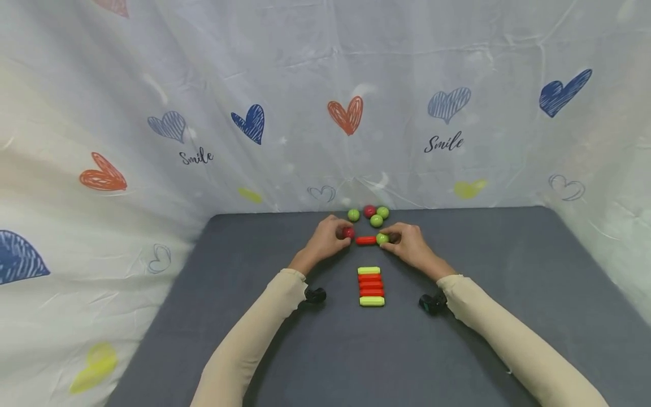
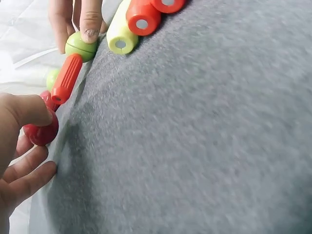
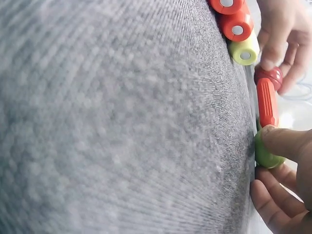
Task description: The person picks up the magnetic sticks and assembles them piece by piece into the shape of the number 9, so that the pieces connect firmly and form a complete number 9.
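My left hand (image 1: 325, 236) pinches a red ball (image 1: 348, 232) between thumb and fingers. Opposite it, a green ball (image 1: 382, 239) is pinched by my right hand (image 1: 408, 244). Between the two balls lies a red ribbed rod (image 1: 365, 241), its right end against the green ball. A small gap shows between the rod's left end and the red ball in the head view. Both wrist views show the same pieces close up: the left one has the rod (image 2: 67, 78) and red ball (image 2: 43, 130), the right one the green ball (image 3: 268, 152) under my thumb.
Nearer to me, several red rods (image 1: 371, 285) lie side by side, with a yellow-green rod (image 1: 372, 302) at each end of the row. Behind my hands sit a red ball (image 1: 369, 211) and 3 green balls (image 1: 376, 220). A printed white curtain (image 1: 396, 169) hangs behind the grey tabletop (image 1: 254, 254).
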Demonstrator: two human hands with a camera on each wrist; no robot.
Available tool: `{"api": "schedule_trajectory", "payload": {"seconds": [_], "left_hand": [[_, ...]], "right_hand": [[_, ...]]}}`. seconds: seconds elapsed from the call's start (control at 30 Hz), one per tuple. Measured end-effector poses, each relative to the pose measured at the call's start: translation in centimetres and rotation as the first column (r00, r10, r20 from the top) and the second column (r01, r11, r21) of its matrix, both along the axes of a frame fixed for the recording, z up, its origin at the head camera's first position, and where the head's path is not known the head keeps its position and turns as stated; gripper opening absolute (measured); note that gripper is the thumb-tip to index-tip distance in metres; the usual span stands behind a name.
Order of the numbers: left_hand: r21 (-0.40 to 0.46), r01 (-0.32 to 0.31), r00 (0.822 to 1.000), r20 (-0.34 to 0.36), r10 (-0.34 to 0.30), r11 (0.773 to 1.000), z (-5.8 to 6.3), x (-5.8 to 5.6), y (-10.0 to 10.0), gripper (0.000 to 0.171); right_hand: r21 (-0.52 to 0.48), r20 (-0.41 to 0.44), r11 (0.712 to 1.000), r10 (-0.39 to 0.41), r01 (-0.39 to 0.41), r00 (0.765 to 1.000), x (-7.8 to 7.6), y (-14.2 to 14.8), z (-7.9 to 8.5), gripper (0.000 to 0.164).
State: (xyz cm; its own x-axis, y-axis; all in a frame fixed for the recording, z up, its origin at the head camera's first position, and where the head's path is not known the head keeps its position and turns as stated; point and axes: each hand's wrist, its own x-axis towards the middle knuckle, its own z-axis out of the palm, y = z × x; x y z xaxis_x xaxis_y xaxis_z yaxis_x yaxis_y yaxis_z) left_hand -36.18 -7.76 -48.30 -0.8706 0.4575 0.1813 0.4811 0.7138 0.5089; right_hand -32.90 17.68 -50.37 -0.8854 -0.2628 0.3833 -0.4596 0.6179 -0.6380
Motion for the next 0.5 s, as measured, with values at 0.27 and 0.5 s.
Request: {"api": "schedule_trajectory", "payload": {"seconds": [0.27,0.5], "left_hand": [[0.033,0.024,0.998,0.060,-0.026,0.999,-0.3,0.7,-0.6,0.034],[0.037,0.040,0.996,0.078,-0.043,0.999,-0.6,1.3,-0.4,0.031]], "right_hand": [[0.000,0.020,1.000,0.003,-0.003,1.000,0.1,0.0,0.3,0.030],[0.004,0.019,1.000,-0.004,0.004,1.000,0.2,0.0,0.3,0.030]]}}
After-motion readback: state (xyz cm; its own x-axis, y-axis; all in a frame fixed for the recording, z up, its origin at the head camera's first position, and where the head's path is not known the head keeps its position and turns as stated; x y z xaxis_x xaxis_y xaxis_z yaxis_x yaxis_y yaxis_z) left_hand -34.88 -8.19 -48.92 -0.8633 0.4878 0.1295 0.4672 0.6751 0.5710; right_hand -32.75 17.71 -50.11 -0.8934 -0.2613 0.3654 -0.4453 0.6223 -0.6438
